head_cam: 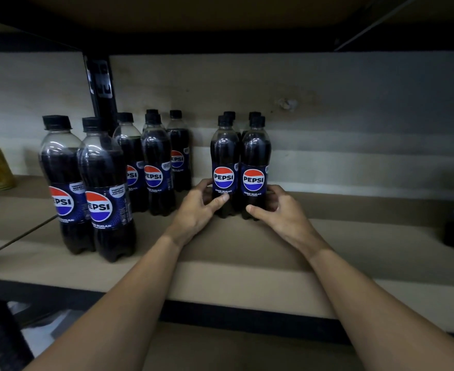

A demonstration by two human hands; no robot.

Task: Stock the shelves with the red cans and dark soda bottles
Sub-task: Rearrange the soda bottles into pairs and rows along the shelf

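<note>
Soda bottles (255, 153): dark cola, black caps (225, 120), blue Pepsi Zero Sugar labels (253, 180).

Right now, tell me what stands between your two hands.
Head view: the left Pepsi bottle, gripped by the left hand, and the right Pepsi bottle, gripped by the right hand, side by side.

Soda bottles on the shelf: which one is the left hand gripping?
The front left bottle of the central cluster; the left hand curls round its base, while its neighbour sits in the right hand.
</note>
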